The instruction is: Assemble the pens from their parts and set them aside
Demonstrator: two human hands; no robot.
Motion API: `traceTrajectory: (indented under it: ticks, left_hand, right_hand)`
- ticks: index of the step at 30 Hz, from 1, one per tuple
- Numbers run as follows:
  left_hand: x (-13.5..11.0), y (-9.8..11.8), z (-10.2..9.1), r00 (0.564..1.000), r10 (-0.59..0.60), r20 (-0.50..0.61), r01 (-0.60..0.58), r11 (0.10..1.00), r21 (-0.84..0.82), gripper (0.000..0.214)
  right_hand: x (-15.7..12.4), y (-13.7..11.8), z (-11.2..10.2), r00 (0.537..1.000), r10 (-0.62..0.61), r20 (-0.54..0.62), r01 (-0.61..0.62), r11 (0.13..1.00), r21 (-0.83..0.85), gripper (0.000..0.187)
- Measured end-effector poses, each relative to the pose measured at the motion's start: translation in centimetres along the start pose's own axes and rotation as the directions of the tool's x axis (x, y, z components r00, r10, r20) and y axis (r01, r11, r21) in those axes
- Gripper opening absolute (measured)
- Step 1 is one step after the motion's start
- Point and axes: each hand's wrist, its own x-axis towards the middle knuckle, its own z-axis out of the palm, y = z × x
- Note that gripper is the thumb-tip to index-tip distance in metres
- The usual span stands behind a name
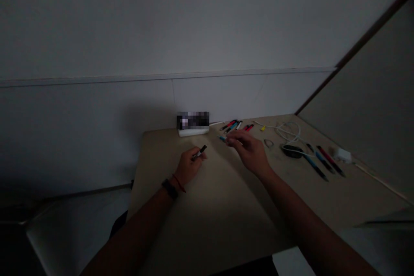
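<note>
My left hand, with a dark watch and a red string at the wrist, is closed around a short black-and-white pen. The pen slants up to the right above the table. To its right, my right hand pinches a small blue piece, which looks like part of a pen; its far end points left, and my fingers hide the rest. Just behind the right hand lie several pens with red, blue and white barrels. The two hands are apart.
A phone-like device with a blurred screen stands on a white base by the wall. On the right of the table are a coiled white cable, a black oval object, several more pens and a white plug.
</note>
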Motion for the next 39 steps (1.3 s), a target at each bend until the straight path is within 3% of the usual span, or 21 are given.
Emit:
traceTrajectory:
  ticks: [2,6,10,15,20,25,34,39]
  left_hand:
    - [0.0,0.3,-0.1,1.000,-0.011,0.006,0.011,1.000,-0.009,0.015]
    - [0.0,0.7,-0.2,1.000,-0.019,0.021,0.018,0.999,0.032,0.017]
    - [0.1,0.7,-0.1,1.000,-0.022,0.017,0.020,0.996,0.091,0.016]
    - [0.1,0.7,0.1,0.999,-0.030,0.022,0.027,0.994,0.109,0.016]
    - [-0.1,0.9,-0.1,0.998,-0.036,0.046,0.029,0.989,0.145,0.020]
    - [-0.1,0.8,0.0,0.998,-0.023,0.056,0.013,0.983,0.184,0.020]
    - [0.0,1.0,0.1,0.997,-0.026,0.073,0.011,0.981,0.196,0.021]
    - [0.0,1.1,0.0,0.997,-0.026,0.078,0.011,0.980,0.198,0.021]
  right_hand:
    - [0.6,0.3,2.0,0.995,0.071,0.065,-0.079,0.987,0.143,0.029]
    - [-0.3,2.0,4.3,0.976,0.159,0.149,-0.190,0.955,0.227,0.034]
    - [-1.4,3.2,4.8,0.951,0.257,0.169,-0.295,0.918,0.265,0.037]
    - [-0.9,2.9,4.3,0.939,0.334,0.086,-0.343,0.876,0.340,0.040]
    - [-0.3,2.5,3.7,0.931,0.365,0.023,-0.344,0.854,0.390,0.040]
    - [-0.2,2.6,3.4,0.945,0.324,-0.033,-0.294,0.893,0.340,0.039]
    - [-0.6,1.7,3.6,0.978,0.209,-0.015,-0.198,0.944,0.262,0.036]
    - [-0.7,1.9,3.5,0.978,0.206,-0.036,-0.191,0.948,0.254,0.033]
